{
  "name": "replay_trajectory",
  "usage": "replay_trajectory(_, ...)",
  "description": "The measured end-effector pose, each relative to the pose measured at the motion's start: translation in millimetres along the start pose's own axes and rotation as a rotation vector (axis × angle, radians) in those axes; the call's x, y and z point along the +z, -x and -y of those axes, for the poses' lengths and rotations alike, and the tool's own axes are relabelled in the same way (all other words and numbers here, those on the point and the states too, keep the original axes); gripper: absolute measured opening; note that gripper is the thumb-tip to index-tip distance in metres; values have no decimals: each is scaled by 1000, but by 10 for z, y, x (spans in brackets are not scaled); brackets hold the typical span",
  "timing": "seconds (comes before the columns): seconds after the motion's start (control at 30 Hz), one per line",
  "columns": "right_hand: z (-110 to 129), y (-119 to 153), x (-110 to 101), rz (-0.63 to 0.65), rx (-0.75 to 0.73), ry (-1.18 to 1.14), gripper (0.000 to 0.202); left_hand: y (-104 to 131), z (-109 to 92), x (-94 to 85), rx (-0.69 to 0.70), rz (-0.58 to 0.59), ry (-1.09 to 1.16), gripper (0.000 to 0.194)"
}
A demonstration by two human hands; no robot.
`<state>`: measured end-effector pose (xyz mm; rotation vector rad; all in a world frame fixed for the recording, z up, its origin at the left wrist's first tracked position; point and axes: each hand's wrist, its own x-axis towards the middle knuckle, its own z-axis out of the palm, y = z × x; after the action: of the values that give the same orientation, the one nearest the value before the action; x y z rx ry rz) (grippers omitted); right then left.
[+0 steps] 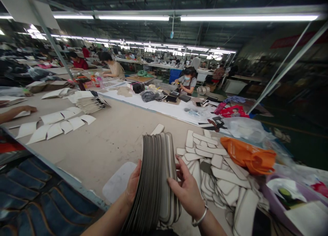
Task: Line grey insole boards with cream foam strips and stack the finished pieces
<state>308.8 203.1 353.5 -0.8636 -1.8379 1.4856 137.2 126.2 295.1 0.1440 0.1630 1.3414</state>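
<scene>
A thick stack of long, rounded flat pieces, grey at the edges, stands on edge between my hands. My left hand wraps round the stack's left side, its fingers mostly hidden behind it. On the right side, my right hand grips several paler pieces at the stack's near end, thumb in front and fingers at the far edge. Close to my right hand spreads a loose heap of similar off-white pieces. Beyond the stack lies a single pale piece.
An orange bag and a purple basin lie to the right. Fanned white sheets are at the left, near another person's hand. Blue pieces sit below the table edge. A co-worker sits across.
</scene>
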Motion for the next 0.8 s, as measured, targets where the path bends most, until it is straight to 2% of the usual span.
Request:
replay_trajectory(0.07,-23,7,-4,-20,-115,124,55,1,3,32,5,25,30,69)
replay_trajectory(0.13,-26,8,-16,-13,-219,275,36,2,6,60,-1,59,61,71)
replay_trajectory(0.2,-12,3,-28,-12,-250,368,26,2,8,80,-5,62,77,72)
replay_trajectory(0.33,61,-6,-18,-9,-224,436,21,2,8,96,-23,17,35,80)
replay_trajectory(0.5,180,-22,66,-7,-193,522,25,2,8,117,6,-49,-34,82)
replay_trajectory(0.8,231,-68,153,14,-186,543,26,-2,2,121,48,-30,8,83)
